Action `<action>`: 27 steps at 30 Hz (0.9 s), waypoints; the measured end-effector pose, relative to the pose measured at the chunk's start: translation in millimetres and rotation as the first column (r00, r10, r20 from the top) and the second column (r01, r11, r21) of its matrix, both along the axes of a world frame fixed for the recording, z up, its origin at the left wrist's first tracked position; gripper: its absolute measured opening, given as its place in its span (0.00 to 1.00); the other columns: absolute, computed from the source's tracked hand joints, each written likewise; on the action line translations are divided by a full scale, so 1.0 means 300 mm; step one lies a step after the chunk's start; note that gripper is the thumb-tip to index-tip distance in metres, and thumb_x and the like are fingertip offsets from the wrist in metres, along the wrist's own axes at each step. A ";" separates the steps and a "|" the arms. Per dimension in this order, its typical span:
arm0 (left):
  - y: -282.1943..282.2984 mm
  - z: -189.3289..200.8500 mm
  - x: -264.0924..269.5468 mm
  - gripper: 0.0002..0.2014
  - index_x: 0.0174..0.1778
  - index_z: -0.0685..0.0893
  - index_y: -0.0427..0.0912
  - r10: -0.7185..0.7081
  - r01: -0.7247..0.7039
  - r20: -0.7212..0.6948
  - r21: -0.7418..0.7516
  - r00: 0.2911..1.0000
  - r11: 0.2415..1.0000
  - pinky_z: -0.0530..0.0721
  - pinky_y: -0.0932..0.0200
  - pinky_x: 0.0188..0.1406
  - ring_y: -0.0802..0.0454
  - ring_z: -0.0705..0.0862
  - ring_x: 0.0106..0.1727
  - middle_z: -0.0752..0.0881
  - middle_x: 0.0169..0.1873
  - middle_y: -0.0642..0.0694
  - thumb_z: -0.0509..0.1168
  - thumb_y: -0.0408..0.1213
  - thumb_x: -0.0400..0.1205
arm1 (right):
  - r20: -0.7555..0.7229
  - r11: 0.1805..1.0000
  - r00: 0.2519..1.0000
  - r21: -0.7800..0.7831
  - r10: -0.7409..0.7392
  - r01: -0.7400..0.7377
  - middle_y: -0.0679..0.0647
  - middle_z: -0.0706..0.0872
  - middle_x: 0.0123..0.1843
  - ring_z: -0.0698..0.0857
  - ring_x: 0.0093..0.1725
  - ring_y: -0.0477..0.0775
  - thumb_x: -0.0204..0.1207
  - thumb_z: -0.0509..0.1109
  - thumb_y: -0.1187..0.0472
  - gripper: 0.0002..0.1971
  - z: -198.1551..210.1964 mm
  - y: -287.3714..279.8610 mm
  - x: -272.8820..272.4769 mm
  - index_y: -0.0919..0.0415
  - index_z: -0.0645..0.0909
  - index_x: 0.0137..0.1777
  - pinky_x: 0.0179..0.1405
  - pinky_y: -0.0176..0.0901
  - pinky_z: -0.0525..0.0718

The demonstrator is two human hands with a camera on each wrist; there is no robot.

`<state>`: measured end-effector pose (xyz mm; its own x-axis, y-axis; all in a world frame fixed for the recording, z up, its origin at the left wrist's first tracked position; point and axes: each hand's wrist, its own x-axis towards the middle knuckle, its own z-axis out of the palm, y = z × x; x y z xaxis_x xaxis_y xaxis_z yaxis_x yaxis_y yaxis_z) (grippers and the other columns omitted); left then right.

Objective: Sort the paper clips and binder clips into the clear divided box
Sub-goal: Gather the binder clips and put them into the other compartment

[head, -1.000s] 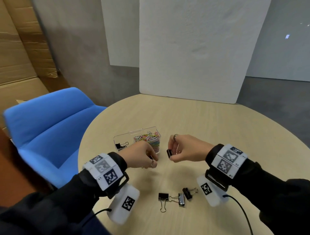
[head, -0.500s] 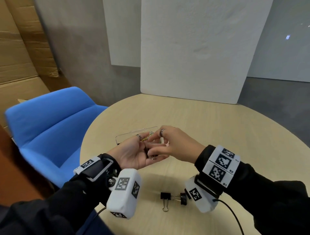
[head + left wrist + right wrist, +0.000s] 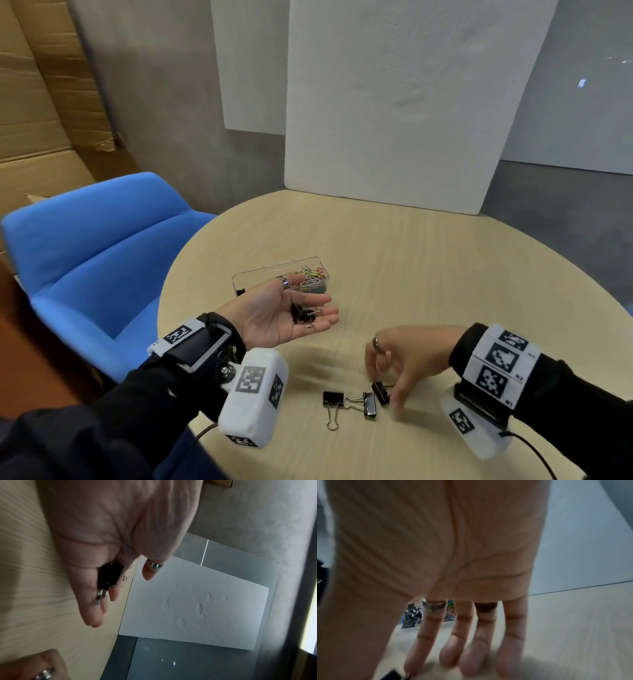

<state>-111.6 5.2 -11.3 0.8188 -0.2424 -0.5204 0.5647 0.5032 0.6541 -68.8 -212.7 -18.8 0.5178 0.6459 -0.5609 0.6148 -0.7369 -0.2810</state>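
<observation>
head: high above the bench's (image 3: 428, 274) near edge, facing forward and down
wrists: close along each palm towards the fingers (image 3: 426, 628)
shared: bench top

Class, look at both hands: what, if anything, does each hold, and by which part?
The left hand lies palm up and flat, with black binder clips resting on its fingers, not gripped. The right hand reaches a binder clip on the table; whether it grips it cannot be told.
</observation>
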 end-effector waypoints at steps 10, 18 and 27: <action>0.007 -0.010 0.002 0.25 0.62 0.77 0.25 0.016 -0.018 0.024 0.048 1.000 0.999 0.87 0.48 0.47 0.36 0.88 0.46 0.82 0.57 0.28 0.55 0.47 0.84 | 0.169 0.975 0.982 0.216 -0.078 0.041 0.41 0.84 0.42 0.83 0.42 0.47 0.70 0.74 0.55 0.11 0.019 0.002 0.029 0.50 0.75 0.48 0.43 0.39 0.80; 0.000 -0.011 0.007 0.33 0.51 0.82 0.21 0.038 -0.033 0.055 -0.093 0.998 0.995 0.86 0.45 0.49 0.35 0.84 0.48 0.82 0.54 0.28 0.50 0.53 0.85 | 0.217 0.763 0.959 0.647 -0.183 -0.001 0.43 0.83 0.40 0.78 0.37 0.43 0.70 0.75 0.55 0.13 0.101 0.188 0.029 0.52 0.77 0.52 0.37 0.28 0.75; 0.053 0.022 -0.022 0.19 0.58 0.79 0.24 0.101 -0.083 0.113 -0.157 0.988 0.984 0.85 0.46 0.52 0.37 0.84 0.55 0.84 0.51 0.30 0.58 0.37 0.82 | 0.229 0.694 0.934 0.719 -0.275 0.028 0.49 0.81 0.48 0.78 0.46 0.45 0.75 0.70 0.47 0.15 0.074 0.278 0.067 0.54 0.82 0.56 0.43 0.28 0.74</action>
